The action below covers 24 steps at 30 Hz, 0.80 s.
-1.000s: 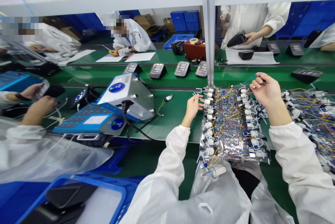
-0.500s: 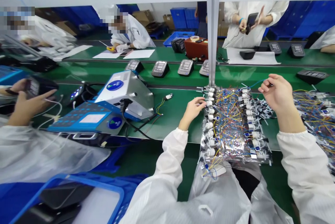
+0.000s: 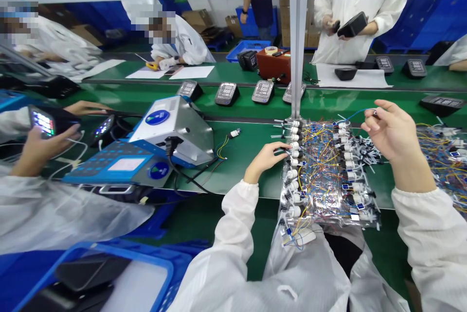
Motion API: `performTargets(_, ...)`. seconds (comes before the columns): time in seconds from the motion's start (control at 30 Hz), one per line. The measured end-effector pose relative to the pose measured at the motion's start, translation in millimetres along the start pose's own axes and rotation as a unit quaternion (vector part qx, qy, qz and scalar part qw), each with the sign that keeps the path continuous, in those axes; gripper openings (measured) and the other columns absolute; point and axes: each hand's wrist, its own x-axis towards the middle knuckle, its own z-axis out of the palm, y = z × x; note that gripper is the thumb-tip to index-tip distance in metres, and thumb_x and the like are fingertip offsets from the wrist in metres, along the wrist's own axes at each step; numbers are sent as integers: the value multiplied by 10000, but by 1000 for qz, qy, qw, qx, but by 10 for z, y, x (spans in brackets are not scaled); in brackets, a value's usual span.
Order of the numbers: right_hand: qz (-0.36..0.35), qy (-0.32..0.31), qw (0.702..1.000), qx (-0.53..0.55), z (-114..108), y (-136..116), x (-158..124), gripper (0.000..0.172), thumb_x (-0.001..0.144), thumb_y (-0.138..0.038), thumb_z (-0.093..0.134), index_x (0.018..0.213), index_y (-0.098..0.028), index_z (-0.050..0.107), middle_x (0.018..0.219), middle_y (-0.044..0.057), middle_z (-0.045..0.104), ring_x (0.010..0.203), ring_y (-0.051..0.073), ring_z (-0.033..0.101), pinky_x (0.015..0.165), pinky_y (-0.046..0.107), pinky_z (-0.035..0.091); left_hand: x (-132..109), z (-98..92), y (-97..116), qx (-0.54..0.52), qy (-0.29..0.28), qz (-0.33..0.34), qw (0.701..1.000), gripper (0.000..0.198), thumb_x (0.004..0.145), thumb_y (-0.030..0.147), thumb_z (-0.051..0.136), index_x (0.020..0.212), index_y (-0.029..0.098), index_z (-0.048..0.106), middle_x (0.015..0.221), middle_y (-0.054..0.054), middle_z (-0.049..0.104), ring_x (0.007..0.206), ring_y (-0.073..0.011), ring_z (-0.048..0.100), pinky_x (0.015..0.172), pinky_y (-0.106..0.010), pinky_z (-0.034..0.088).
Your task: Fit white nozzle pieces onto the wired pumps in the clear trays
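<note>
The right hand, pinching a thin blue wire, has moved rightward, apparently extending it; beside white cylindrical parts, the left hand's grip is unclear.

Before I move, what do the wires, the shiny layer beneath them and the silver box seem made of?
Wires: likely plastic-coated metal; only the coloured skins show, finish unclear.
Layer: probably glossy clear plastic, by its bright glints.
Box: likely smooth metal, by its grey sheen.
</note>
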Motion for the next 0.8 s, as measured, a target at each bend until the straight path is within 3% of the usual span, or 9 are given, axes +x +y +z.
performTargets(0.07,-11,-7,999,-29,-15,-35,-26,157,917,-396,749,986,-299,647,787,-4,666,479,101,400,524,320,421,3,-27,17,16,3,18,1000,252,949,303,693,1173,241,791,1204,-101,772,1170,-263,710,1091,-430,529)
performTargets(0.13,-10,-18,998,-55,-13,-47,-50,226,959,-509,697,941,-287,662,667,-22,605,427,92,344,482,311,358,3,-19,-6,24,32,30,999,248,953,332,694,1162,242,794,1237,-108,756,1207,-265,693,1093,-432,528)
performTargets(0.23,-26,-36,995,-86,21,-16,-61,290,934,-515,740,846,-246,679,544,-52,457,408,78,300,463,295,297,1,25,-125,-45,94,-16,994,358,907,377,752,1228,218,750,1234,-125,748,1099,-249,731,973,-397,586)
performTargets(0.33,-51,-43,990,-121,86,70,-16,240,872,-428,820,859,-216,707,563,-55,439,472,86,372,512,296,363,28,58,-276,-128,156,-72,977,385,870,413,785,1174,180,746,1074,-114,787,903,-221,758,863,-367,607)
performTargets(0.43,-70,-48,980,-180,209,174,81,235,898,-446,778,960,-221,746,633,-27,523,584,121,506,598,305,449,121,62,-355,-103,203,-70,971,296,883,450,765,988,174,795,1020,-108,795,939,-230,747,881,-359,588)
performTargets(0.53,-93,-68,964,-238,417,291,210,245,912,-445,748,1018,-226,772,789,15,635,700,140,583,664,302,481,291,82,-361,-108,225,-48,967,294,922,445,718,1022,180,795,1049,-103,792,977,-215,736,895,-345,575)
performTargets(0.6,-92,-93,959,-252,584,417,311,252,882,-437,781,1007,-219,770,844,24,661,715,140,586,677,299,482,431,134,-361,-160,255,-50,952,328,864,423,787,1074,172,757,973,-83,789,900,-190,739,851,-327,581)
performTargets(0.7,-63,-122,959,-246,807,727,447,286,860,-473,795,877,-197,722,715,5,624,643,139,542,646,300,459,613,259,-384,-245,311,-60,916,408,745,398,891,1011,170,683,800,-26,752,786,-166,743,778,-294,579)
performTargets(0.8,-61,-130,955,-259,937,1138,497,367,849,-522,781,737,-192,664,700,15,629,678,157,559,685,312,483,695,379,-425,-277,328,-60,901,386,757,456,868,919,169,665,830,-45,752,765,-168,741,629,-244,528)
